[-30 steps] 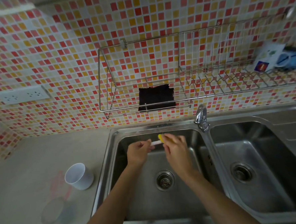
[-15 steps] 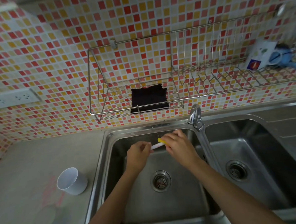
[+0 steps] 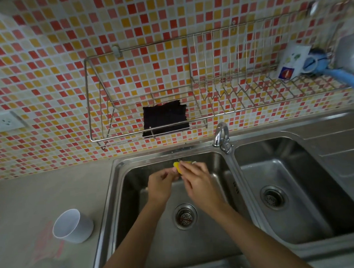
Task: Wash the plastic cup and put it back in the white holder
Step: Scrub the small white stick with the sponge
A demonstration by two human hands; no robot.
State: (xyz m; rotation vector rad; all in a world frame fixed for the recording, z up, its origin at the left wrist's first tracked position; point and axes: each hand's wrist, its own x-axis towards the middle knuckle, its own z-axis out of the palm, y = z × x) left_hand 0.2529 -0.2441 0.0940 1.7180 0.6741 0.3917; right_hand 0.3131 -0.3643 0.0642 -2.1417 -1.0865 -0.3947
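Both hands over the left sink (image 3: 122,201), near its back edge: left hand (image 3: 160,186) and right hand (image 3: 198,184) pinching a small yellow thing (image 3: 177,166), probably for rinsing. White cup (image 3: 73,225) tilted on the counter (image 3: 30,196), beside the sink's left edge, untouched.

Home kitchen: double steel sink (image 3: 231,163), tiled wall (image 3: 63,58).

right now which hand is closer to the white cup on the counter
Left. The left hand is on the side of the white cup, which stands left of the sink. The right hand would have to cross over.
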